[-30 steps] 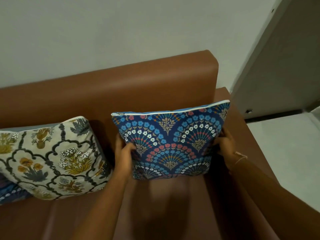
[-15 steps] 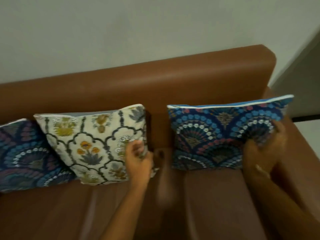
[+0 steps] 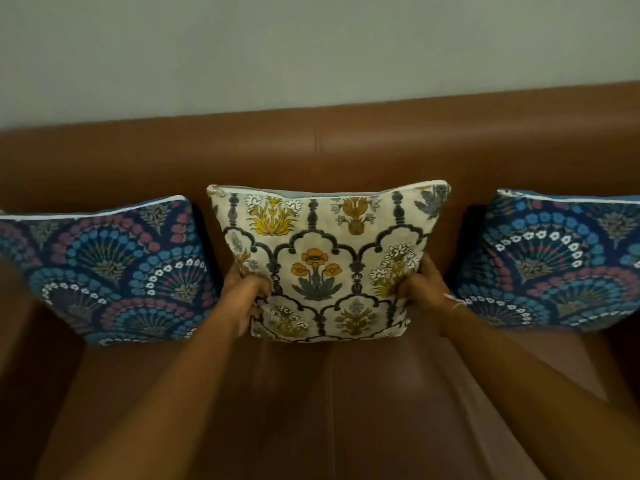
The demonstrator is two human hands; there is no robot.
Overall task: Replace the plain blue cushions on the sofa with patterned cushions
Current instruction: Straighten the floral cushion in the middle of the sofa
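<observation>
Three patterned cushions stand against the back of the brown leather sofa (image 3: 318, 147). In the middle is a cream floral cushion (image 3: 322, 258), upright. My left hand (image 3: 244, 292) grips its lower left edge and my right hand (image 3: 422, 289) grips its lower right edge. A blue fan-patterned cushion (image 3: 114, 271) leans at the left. Another blue fan-patterned cushion (image 3: 561, 261) leans at the right, partly cut off by the frame. No plain blue cushion is in view.
A pale wall (image 3: 311, 46) rises behind the sofa back. The brown seat (image 3: 329, 410) stretches in front of the cushions under my forearms.
My right hand let go of the right blue cushion and both hands moved to the cream cushion. The view swung left, so the cream cushion now sits at the centre.
</observation>
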